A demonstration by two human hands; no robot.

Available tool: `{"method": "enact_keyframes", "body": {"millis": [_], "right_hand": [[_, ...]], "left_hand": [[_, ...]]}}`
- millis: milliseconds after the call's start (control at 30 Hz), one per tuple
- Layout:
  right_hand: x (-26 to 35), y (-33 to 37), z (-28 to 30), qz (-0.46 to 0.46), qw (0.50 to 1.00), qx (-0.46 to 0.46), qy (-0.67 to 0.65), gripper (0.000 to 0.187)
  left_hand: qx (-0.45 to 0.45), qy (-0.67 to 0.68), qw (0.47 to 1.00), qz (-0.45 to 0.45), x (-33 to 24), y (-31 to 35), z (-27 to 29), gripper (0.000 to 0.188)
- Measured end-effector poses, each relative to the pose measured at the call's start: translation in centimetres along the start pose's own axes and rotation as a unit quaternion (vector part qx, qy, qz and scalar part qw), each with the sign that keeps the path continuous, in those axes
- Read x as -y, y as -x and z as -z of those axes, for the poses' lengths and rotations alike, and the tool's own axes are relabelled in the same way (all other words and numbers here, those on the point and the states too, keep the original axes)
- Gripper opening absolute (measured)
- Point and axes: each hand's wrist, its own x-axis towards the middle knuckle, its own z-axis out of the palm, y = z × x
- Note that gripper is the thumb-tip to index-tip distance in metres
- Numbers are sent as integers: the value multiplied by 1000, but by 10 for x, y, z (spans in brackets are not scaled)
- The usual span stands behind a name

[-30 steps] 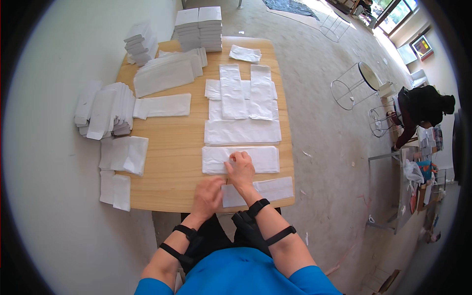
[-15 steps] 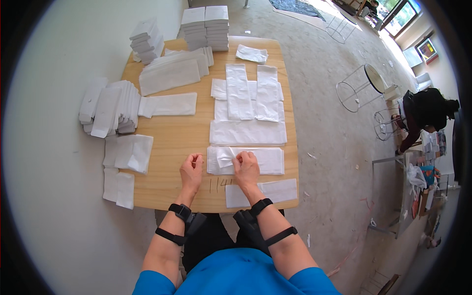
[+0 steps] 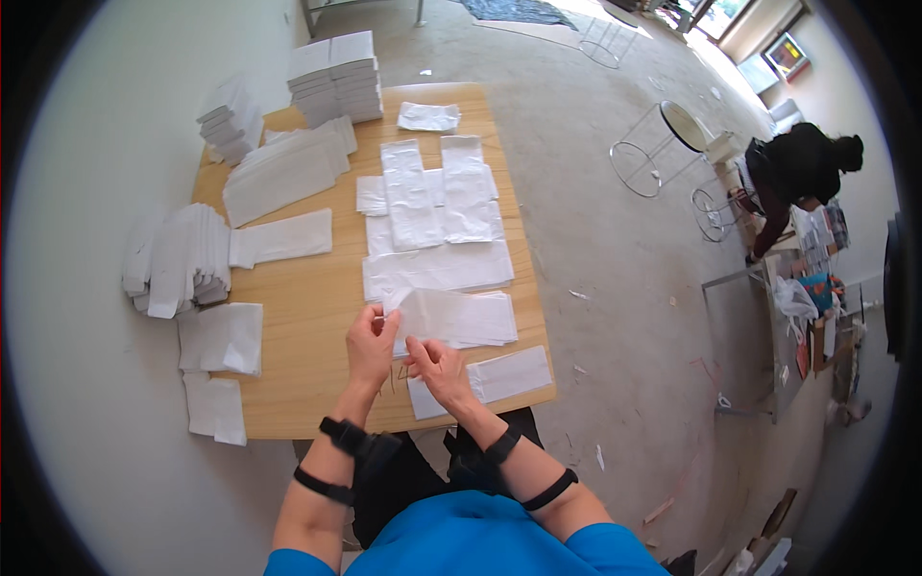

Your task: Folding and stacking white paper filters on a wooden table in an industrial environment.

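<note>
Over table (image 3: 298, 336), hands (image 3: 369, 344) at flat white sleeve (image 3: 437, 315) (contents hidden).

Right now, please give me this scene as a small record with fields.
Left hand: seems to pinch the sheet by its left end
Right hand: close to the sheet; grip unclear
Pile: white, partly under the sheet
Table: pale wood
Tall stack: white, at the table's far end
Stool: right of table
Person: bent over, at right
</note>
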Motion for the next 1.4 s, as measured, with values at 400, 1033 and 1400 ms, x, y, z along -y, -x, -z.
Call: {"method": "enact_keyframes", "body": {"millis": [400, 1033, 1400], "right_hand": [[-6, 16, 62, 6, 884, 57, -464, 29], [-63, 54, 94, 37, 988, -62, 138, 23], [-54, 34, 93, 71, 956, -124, 256, 22]], "left_hand": [[90, 287, 953, 23, -28, 91, 104, 19], [44, 123, 984, 118, 93, 109, 115, 16], [19, 79, 993, 88, 110, 86, 99, 18]]}}
